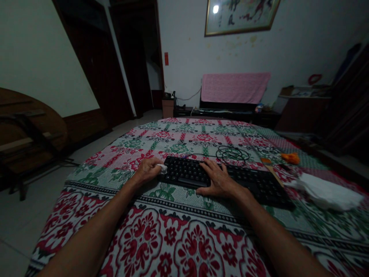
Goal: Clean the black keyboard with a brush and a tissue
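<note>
A black keyboard [187, 172] lies at a slant on the patterned cloth, its right end nearer to me. My left hand [147, 170] is closed on a small wad of white tissue [163, 168], which touches the keyboard's left end. Across the middle of the keys rests my right hand [216, 179], fingers spread and thumb on the near edge; it grips nothing between the fingers. The keys under that palm are hidden. Behind the keyboard its black cable [233, 154] lies in a loose coil.
Right of the keyboard are a flat wooden-handled brush [271, 169], an orange bundle [290, 158] and a white tissue pack [328, 191]. The flowered tablecloth [184, 246] covers the table. Beyond stand a pink-draped screen [235, 87] and, at left, a folded round table [31, 115].
</note>
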A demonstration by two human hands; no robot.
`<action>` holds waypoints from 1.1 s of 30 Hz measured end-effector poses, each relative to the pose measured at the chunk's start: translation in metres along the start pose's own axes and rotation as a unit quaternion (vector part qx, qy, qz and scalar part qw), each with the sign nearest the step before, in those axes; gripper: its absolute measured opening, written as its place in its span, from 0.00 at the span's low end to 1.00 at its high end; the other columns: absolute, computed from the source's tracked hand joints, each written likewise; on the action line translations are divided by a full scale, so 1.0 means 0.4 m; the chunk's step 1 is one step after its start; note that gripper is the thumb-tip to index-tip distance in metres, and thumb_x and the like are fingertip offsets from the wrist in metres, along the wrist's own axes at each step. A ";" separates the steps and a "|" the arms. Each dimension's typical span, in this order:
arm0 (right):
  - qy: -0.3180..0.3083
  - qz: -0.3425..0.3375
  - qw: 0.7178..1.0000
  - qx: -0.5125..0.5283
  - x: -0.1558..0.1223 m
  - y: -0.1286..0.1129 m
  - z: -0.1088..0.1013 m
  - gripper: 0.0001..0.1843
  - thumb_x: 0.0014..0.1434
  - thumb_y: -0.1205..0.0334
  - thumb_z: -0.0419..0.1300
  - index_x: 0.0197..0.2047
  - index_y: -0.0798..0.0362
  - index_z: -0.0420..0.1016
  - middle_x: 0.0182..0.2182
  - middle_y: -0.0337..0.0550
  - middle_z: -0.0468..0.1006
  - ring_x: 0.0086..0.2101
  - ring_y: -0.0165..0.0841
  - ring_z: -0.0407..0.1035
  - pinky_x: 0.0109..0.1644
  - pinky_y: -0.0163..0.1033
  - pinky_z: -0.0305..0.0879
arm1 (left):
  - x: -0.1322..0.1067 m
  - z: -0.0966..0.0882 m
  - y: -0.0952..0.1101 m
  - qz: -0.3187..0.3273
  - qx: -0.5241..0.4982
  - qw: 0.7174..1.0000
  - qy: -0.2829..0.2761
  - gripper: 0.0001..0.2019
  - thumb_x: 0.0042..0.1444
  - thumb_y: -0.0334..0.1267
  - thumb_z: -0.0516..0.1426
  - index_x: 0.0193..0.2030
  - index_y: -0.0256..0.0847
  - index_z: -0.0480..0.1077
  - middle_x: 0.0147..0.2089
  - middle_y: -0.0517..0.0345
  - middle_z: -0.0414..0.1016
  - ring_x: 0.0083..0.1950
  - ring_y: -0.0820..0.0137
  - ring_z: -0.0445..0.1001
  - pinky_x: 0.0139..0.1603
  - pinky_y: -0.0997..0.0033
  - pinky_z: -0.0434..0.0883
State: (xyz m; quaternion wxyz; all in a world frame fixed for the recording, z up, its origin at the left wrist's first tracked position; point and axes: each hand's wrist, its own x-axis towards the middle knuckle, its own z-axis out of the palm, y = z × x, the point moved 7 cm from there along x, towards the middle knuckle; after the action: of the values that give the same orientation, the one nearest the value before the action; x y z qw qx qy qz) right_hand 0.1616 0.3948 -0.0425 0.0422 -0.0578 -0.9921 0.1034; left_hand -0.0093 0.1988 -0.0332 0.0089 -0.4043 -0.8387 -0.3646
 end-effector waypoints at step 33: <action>0.000 0.000 1.000 0.003 0.003 0.002 0.003 0.58 0.40 0.30 0.58 0.66 0.55 0.48 0.66 0.58 0.44 0.63 0.53 0.37 0.62 0.65 0.30 | 0.020 0.063 0.103 0.130 0.250 0.958 -0.052 0.16 0.57 0.36 0.48 0.47 0.45 0.73 0.39 0.52 0.68 0.41 0.65 0.67 0.40 0.69 0.64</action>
State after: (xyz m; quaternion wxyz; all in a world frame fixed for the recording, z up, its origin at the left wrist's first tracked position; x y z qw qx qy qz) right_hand 0.1605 0.3955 -0.0437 0.0424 -0.0581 -0.9917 0.1065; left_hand 0.0207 0.2365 -0.0242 0.1131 -0.5131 -0.8427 -0.1176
